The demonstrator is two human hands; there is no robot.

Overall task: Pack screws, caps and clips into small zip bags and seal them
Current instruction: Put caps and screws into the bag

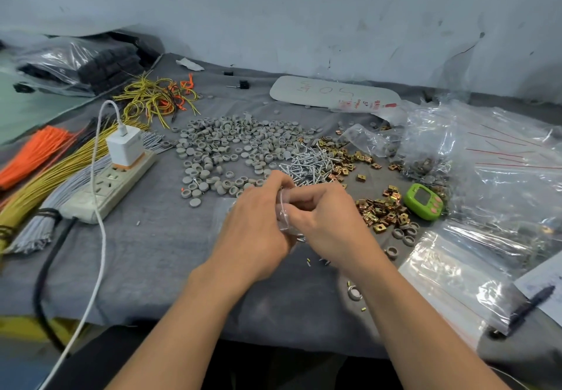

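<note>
From my remote seat, far left held bundled wires (45,158) in orange, yellow and grey on the grey cloth (158,253). Beside them lay a power strip (112,183) carrying a white charger (124,146). The grey caps (231,146) spread in a broad heap beyond the hands. The left hand (258,222) was curled, its fingertips pinching the top of a small clear zip bag (286,210). The bag hung between both hands just over the cloth, its contents mostly hidden. The loose screws (310,164) were piled just behind, touching the caps. The right hand (325,216) gripped the bag's other side, fingers folded in. Further right lay the brass-coloured clips (383,210), a green timer (424,201), a stack of empty bags (456,271) and a pen (529,304).
</note>
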